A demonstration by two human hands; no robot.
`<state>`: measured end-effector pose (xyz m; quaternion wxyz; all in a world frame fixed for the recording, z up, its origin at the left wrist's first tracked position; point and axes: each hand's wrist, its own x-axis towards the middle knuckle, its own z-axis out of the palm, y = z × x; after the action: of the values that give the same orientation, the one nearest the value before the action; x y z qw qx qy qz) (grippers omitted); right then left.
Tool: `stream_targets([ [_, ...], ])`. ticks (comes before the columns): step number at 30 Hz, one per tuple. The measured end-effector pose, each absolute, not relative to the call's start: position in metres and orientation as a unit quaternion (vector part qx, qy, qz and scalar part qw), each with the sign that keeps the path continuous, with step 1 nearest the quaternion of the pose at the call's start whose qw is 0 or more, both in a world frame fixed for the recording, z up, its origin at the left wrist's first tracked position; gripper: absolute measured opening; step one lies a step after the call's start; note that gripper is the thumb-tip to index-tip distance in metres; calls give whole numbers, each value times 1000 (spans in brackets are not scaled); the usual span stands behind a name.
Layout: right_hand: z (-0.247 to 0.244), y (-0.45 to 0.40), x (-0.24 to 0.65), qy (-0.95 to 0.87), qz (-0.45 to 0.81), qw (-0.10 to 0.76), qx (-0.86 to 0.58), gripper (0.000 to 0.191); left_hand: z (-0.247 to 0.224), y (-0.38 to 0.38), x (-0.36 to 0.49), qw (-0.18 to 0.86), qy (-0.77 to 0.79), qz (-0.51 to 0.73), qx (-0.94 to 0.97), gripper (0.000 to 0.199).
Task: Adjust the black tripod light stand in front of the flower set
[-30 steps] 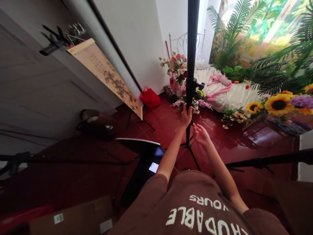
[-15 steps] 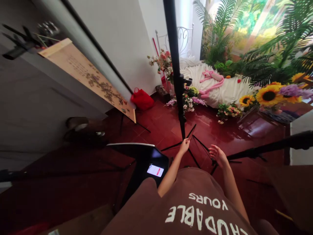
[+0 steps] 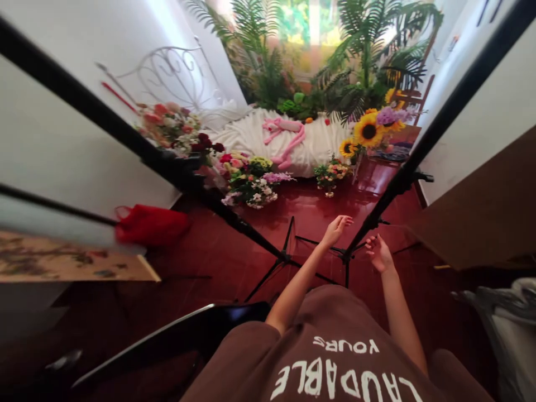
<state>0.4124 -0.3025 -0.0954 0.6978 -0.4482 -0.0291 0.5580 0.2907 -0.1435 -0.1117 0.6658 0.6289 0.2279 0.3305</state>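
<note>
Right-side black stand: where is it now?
Head view, right of centre: the black stand slants down between the left hand and right hand, legs on the red floor.

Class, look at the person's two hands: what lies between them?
In the head view, the lower pole of a black stand slants between the left hand and the right hand; neither hand is closed around it.

From the wearer, the bed (image 3: 251, 133) lies at 12 o'clock, the plush toy (image 3: 288, 125) on it, palms (image 3: 364, 61) behind. Its headboard (image 3: 176, 72) stands at 11, sunflowers (image 3: 369, 132) at 1, a panel (image 3: 486, 206) at 2. The left stand (image 3: 251, 229) and right stand (image 3: 379, 209) rise before the bed; the bag (image 3: 153, 224) is at 10.
</note>
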Motion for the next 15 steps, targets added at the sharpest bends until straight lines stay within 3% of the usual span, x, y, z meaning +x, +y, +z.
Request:
stream_targets([
  [6, -68, -313, 457, -10, 600, 735, -315, 24, -64, -179, 359, 681, 119, 338, 639, 52],
  [11, -55, -297, 488, -61, 662, 656, -357, 35, -73, -183, 384, 648, 144, 342, 665, 46],
  [15, -54, -290, 502, -97, 656, 607, -437, 31, -78, -184, 388, 630, 157, 358, 671, 46],
])
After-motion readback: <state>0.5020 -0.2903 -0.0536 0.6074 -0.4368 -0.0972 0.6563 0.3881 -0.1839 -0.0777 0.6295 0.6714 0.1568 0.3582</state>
